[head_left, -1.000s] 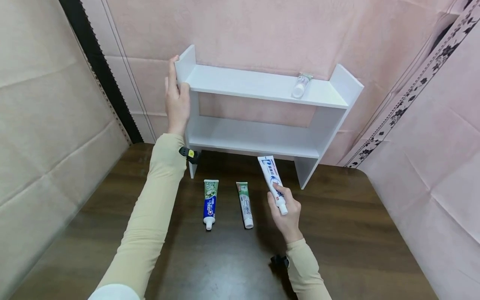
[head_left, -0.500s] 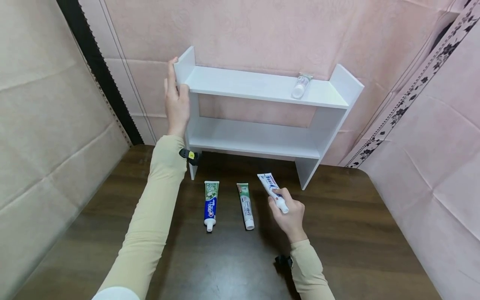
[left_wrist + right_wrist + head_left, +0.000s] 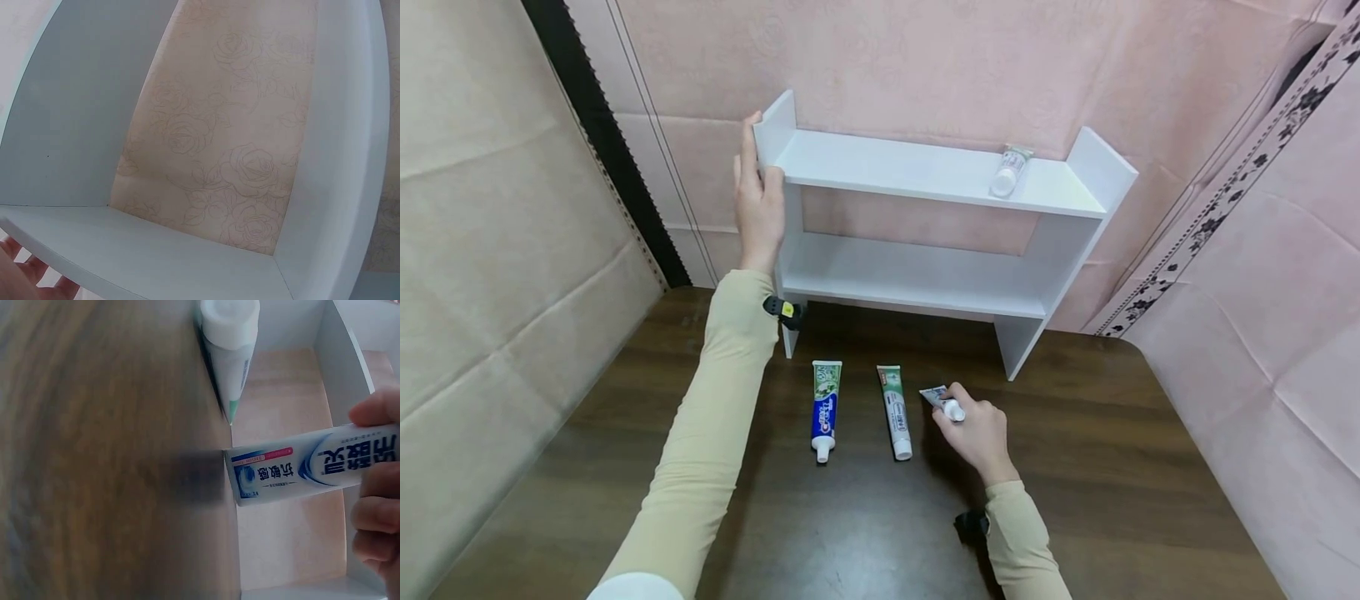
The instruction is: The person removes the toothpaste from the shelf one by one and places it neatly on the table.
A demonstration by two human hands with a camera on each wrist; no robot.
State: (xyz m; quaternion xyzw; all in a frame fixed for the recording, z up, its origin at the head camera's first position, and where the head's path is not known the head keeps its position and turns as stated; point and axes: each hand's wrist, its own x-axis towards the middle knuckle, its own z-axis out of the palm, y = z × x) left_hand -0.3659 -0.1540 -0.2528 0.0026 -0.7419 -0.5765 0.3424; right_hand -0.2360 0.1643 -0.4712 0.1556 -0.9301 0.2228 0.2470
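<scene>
My left hand (image 3: 760, 212) rests against the outer left side of a white two-tier shelf (image 3: 917, 275), fingers pointing up along the panel. In the left wrist view, its fingers (image 3: 34, 269) show outside that panel. My right hand (image 3: 977, 433) grips a white and blue toothpaste tube (image 3: 281, 469) between thumb and fingers, tilted low over the table, cap end toward me. To its left lie a green and white toothpaste tube (image 3: 895, 412) and a green and blue toothpaste tube (image 3: 824, 411). Another pale tube (image 3: 1011, 171) lies on the shelf's upper board, at the right.
The brown wooden table (image 3: 850, 533) spreads in front of the shelf. Pink patterned cloth (image 3: 925, 67) hangs behind it, and pale cloth walls (image 3: 512, 250) stand on both sides. A black wrist strap (image 3: 784, 310) sits on the left sleeve.
My right hand has lowered the white and blue toothpaste tube toward the table, and the tube's far end has come down and nearer. The left hand stays on the shelf.
</scene>
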